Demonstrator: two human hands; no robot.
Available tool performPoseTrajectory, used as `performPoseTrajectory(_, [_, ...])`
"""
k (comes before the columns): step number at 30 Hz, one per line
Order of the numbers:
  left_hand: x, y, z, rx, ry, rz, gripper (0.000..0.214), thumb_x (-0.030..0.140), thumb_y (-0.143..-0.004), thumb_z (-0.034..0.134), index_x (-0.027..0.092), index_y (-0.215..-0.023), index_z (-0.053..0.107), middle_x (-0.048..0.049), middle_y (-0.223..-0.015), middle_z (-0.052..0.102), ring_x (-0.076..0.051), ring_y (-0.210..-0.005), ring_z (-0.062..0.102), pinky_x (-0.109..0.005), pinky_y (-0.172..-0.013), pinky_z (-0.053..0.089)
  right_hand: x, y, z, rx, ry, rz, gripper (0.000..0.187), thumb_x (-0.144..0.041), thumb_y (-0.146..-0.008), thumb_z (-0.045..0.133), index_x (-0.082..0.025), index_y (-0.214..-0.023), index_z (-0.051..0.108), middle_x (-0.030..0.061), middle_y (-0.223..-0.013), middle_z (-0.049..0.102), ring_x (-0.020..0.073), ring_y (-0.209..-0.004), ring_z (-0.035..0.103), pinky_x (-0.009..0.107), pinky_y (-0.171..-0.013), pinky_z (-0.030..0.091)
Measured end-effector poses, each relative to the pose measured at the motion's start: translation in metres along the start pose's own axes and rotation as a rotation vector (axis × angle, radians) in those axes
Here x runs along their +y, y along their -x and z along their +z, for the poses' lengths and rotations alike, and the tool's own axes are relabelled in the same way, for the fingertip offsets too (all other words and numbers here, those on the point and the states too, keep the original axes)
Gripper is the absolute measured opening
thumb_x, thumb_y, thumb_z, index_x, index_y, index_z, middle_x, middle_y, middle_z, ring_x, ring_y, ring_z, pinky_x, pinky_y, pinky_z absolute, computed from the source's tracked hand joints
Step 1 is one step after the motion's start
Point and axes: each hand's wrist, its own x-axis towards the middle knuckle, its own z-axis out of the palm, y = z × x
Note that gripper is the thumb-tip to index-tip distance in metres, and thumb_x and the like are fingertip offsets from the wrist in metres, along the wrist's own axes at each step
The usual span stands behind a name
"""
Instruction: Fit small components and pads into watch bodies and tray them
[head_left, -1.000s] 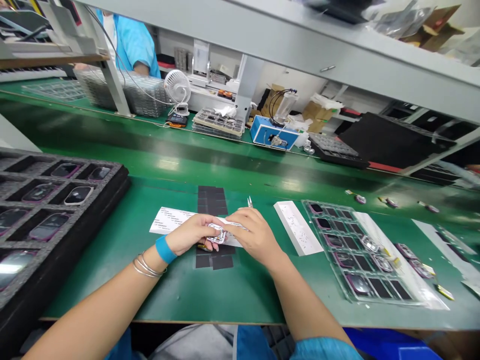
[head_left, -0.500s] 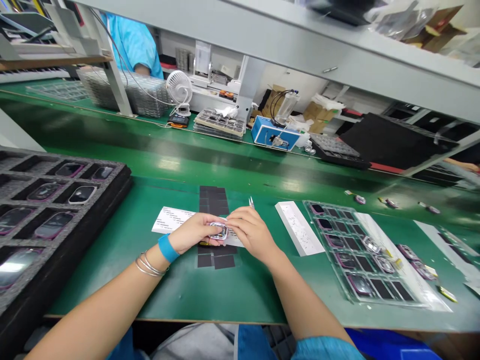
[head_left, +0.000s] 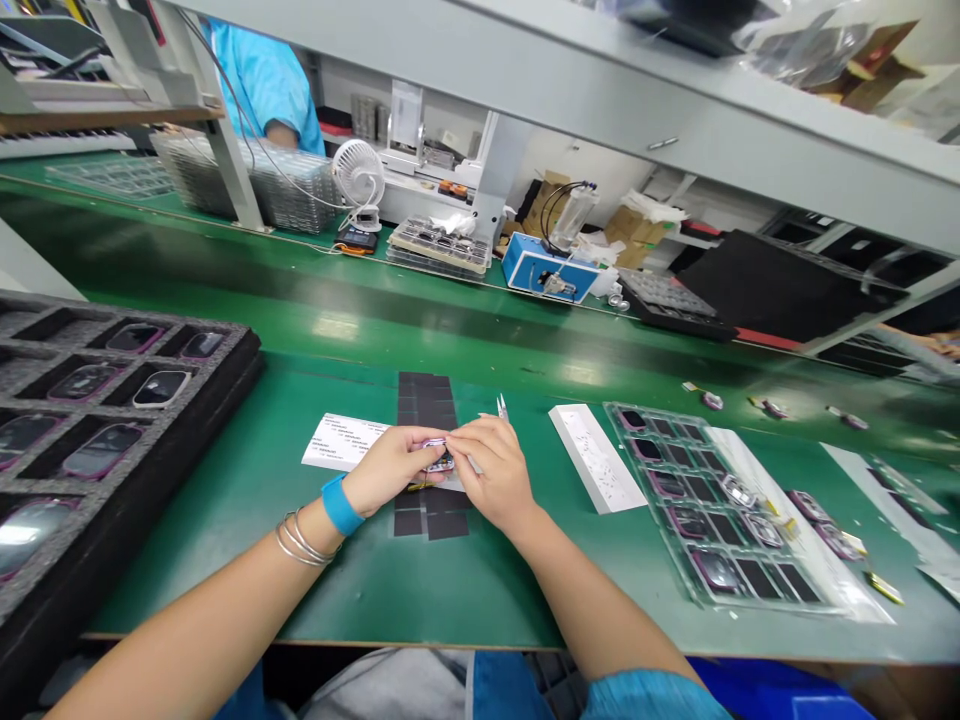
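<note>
My left hand (head_left: 390,468) and my right hand (head_left: 491,472) meet over the middle of the green table, both pinched on a small silvery framed part (head_left: 437,458) between them. Tweezers (head_left: 501,406) poke up behind my right hand, and I cannot tell whether it holds them. Beneath the hands lie a white label sheet (head_left: 341,441) and a strip of black square pads (head_left: 426,398). My left wrist wears a blue band and thin bangles.
A black foam tray (head_left: 225,375) with several purple-edged parts fills the left. A clear blister tray (head_left: 705,500) of similar parts and a white strip (head_left: 596,458) lie right. Beyond the conveyor belt (head_left: 375,300) stand a small fan (head_left: 358,180), a blue box (head_left: 544,270) and a person in blue (head_left: 266,85).
Both hands have drawn closer together and shifted slightly away from me, with the small part turned more edge-on between the fingertips.
</note>
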Motion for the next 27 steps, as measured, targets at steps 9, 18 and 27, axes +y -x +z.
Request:
performPoseTrajectory(9, [-0.012, -0.002, -0.001, 0.062, -0.196, 0.274, 0.037, 0.037, -0.075, 0.062, 0.013, -0.104, 0.067, -0.0066, -0.089, 0.070, -0.018, -0.070, 0.065, -0.029, -0.067, 0.056, -0.001, 0.000, 0.003, 0.044, -0.130, 0.076, 0.020, -0.012, -0.081, 0.059, -0.025, -0.094, 0.068, 0.0033, -0.092, 0.069, 0.0176, -0.085, 0.060, 0.039, -0.082, 0.050])
performPoseTrajectory(18, [-0.017, -0.002, -0.005, 0.085, -0.487, 0.416, 0.033, 0.032, -0.080, 0.053, 0.016, -0.107, 0.066, -0.0053, -0.088, 0.070, -0.017, -0.065, 0.064, -0.028, -0.063, 0.055, 0.000, -0.001, 0.002, 0.034, -0.554, 0.543, 0.007, -0.023, -0.076, 0.069, -0.027, -0.080, 0.072, 0.0023, -0.090, 0.066, 0.0161, -0.085, 0.063, 0.032, -0.078, 0.053])
performPoseTrajectory(27, [-0.010, 0.002, -0.001, 0.123, -0.560, 0.439, 0.030, 0.027, -0.078, 0.058, 0.018, -0.105, 0.068, -0.0044, -0.085, 0.071, -0.016, -0.062, 0.061, -0.027, -0.064, 0.052, 0.001, -0.001, 0.005, 0.026, -0.753, 0.652, 0.011, -0.031, -0.073, 0.071, -0.021, -0.078, 0.070, 0.0057, -0.093, 0.064, 0.0172, -0.090, 0.062, 0.033, -0.080, 0.055])
